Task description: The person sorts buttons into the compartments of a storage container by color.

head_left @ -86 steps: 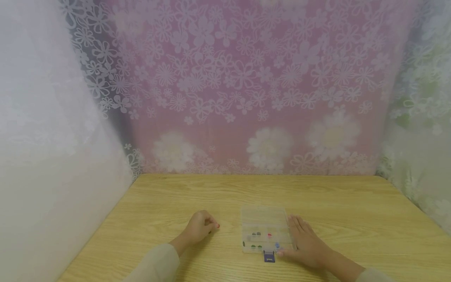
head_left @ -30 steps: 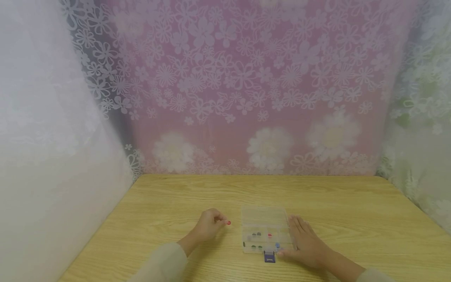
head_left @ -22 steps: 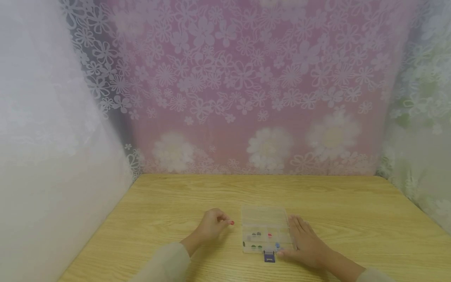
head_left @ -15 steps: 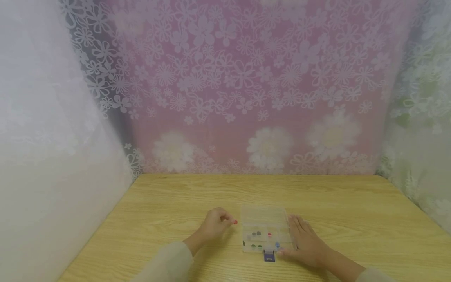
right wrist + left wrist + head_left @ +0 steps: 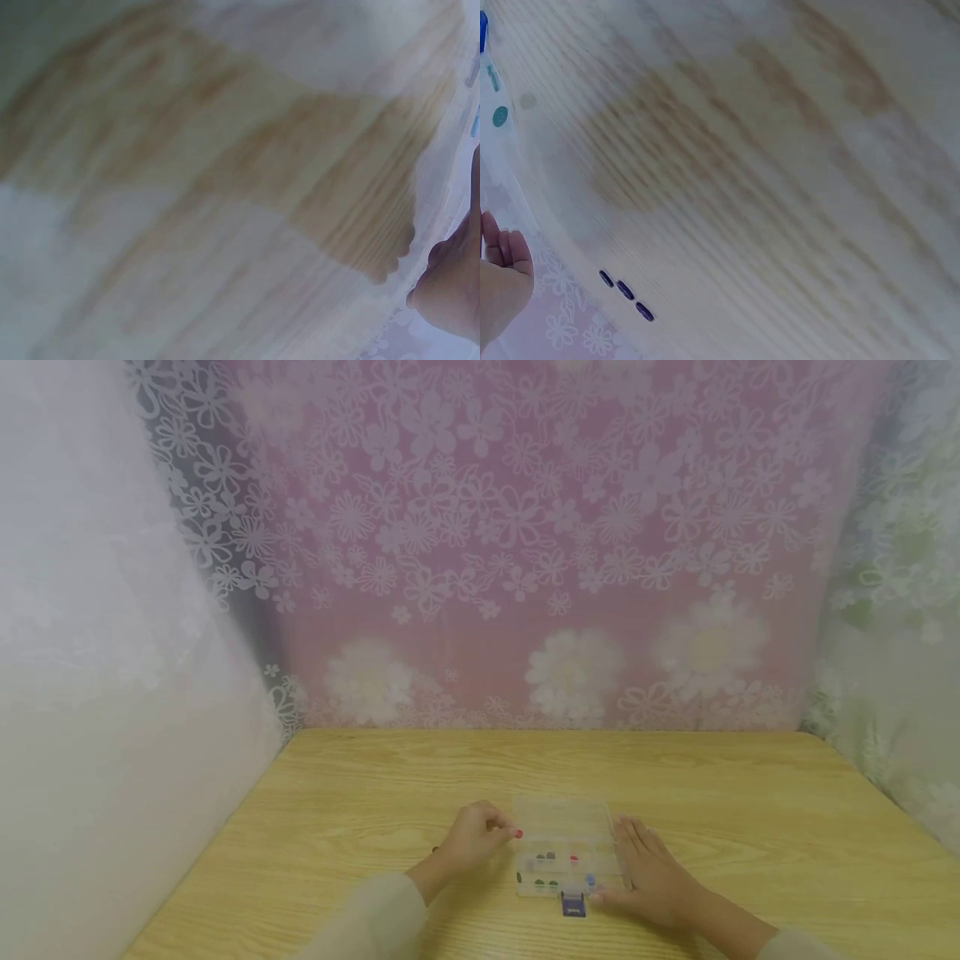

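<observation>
My left hand (image 5: 474,837) pinches a small round red button (image 5: 518,833) between thumb and fingertips, at the left edge of a clear plastic box (image 5: 562,817). The box stands with its lid raised at the back and a dark blue latch (image 5: 573,905) at the front. In its compartments lie green buttons (image 5: 539,884), dark buttons (image 5: 551,856), a red button (image 5: 573,858) and blue pieces (image 5: 590,879). My right hand (image 5: 656,878) rests along the box's right side, fingers straight, thumb at the front edge. The left wrist view shows the left hand (image 5: 506,281) only partly.
Three dark buttons (image 5: 625,289) lie in a row on the wooden table in the left wrist view; one dark piece (image 5: 436,849) shows beside the left wrist in the head view. A floral curtain (image 5: 555,543) hangs behind the table (image 5: 375,768), with pale sheets at the sides.
My left hand has moved right with the red button, from the bare table up to the box's left edge. A dark piece behind the wrist has come into sight. The right hand stays put.
</observation>
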Tool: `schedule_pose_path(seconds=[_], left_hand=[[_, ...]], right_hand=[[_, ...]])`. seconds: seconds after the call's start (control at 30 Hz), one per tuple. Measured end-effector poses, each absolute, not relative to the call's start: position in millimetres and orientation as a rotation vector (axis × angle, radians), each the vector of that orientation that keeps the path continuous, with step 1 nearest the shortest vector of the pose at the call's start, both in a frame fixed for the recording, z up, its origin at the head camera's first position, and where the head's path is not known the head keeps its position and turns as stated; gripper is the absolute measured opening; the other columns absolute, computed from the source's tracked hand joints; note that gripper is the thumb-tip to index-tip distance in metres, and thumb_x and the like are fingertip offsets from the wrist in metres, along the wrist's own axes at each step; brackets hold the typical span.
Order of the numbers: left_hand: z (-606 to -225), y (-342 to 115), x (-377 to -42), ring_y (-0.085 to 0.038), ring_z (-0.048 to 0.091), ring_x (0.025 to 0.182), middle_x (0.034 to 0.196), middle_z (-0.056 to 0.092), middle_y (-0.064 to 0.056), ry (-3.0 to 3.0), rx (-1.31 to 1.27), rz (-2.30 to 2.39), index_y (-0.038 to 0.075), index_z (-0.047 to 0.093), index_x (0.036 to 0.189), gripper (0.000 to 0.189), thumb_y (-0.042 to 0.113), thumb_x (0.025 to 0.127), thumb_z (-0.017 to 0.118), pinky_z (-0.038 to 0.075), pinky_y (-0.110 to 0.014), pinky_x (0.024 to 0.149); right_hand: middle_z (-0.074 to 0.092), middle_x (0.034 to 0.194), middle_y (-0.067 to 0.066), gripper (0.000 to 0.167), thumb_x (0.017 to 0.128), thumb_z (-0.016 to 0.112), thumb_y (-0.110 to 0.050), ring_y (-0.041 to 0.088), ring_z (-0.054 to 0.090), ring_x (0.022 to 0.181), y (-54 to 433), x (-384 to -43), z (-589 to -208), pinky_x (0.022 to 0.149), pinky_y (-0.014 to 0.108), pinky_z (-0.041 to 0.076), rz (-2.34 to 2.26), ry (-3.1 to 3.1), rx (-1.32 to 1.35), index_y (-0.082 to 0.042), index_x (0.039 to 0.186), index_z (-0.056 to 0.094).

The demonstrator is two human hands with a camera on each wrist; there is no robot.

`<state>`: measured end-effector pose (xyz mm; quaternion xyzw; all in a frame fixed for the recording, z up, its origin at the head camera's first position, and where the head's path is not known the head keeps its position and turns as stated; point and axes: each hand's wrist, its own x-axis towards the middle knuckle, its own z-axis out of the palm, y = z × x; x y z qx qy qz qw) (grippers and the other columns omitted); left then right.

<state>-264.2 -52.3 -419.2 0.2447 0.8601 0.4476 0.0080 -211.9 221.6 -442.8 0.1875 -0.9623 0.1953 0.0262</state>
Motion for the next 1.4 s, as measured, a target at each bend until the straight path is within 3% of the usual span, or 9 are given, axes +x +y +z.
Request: schedule_pose_path(seconds=[0.5,1.4], left_hand=[[-415.9,-26.9,-260.3,-0.007,0.049,0.08,0.084,0.06,0.001,2.671,0.731,1.404,0.006,0.07,0.079,0.011,0.014,0.084,0.066,0.043,-0.021,0.073],[-416.5,11.8,-255.9,0.001,0.047,0.075,0.079,0.061,0.003,2.673,0.846,1.401,0.008,0.071,0.079,0.008,0.013,0.084,0.067,0.041,-0.014,0.069]], right_hand=[[0.021,0.146,0.035,0.108,0.076,0.058,-0.066,0.051,0.017,0.135,220.1,-211.2,-442.9,0.106,0.064,0.018,0.58,-2.955,0.563,0.013,0.14,0.021],[0.021,0.145,0.036,0.107,0.077,0.058,-0.064,0.052,0.017,0.134,221.0,-210.9,-442.3,0.104,0.066,0.019,0.581,-2.955,0.593,0.015,0.139,0.021]])
